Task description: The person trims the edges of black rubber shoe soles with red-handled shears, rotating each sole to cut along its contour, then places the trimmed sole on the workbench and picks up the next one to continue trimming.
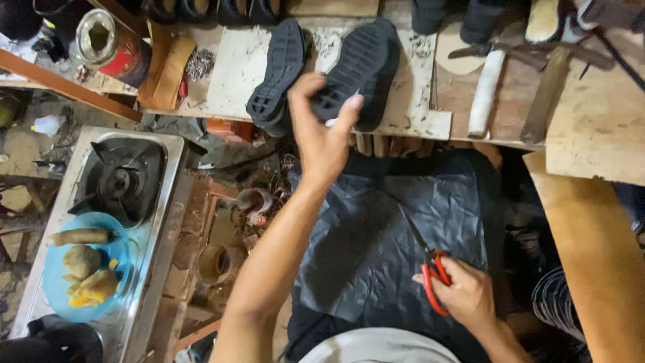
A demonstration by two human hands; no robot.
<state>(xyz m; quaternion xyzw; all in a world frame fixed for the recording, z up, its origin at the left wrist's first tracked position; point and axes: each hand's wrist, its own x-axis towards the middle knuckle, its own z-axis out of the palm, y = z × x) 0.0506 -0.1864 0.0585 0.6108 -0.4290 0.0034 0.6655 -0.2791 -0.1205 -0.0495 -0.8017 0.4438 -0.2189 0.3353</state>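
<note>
Far left: blue plate (pixel 50 282) with yellowish food pieces, resting on a steel gas stove (pixel 171 195). Above it, a red tin can (pixel 111 44) lies at the table's (pixel 598 128) back edge.

Centre: two black shoe soles sit tread-up on a white board (pixel 235 74) on the table. Left sole (pixel 277 75) untouched, tilted slightly. Right sole (pixel 366 64): dark rubber, ridged tread in crosswise bars, heel end overhanging the board's near edge. Left hand (pixel 322 134) reaches up to it; fingers (pixel 349 107) curled around its near end, thumb on one side, gripping.

Below: black crumpled plastic sheet (pixel 396 228) spread over the lap.

Right: right hand (pixel 467 296) rests on the sheet, fingers closed through the red handles of scissors (pixel 430 265), blades together and pointing up-left.
</note>
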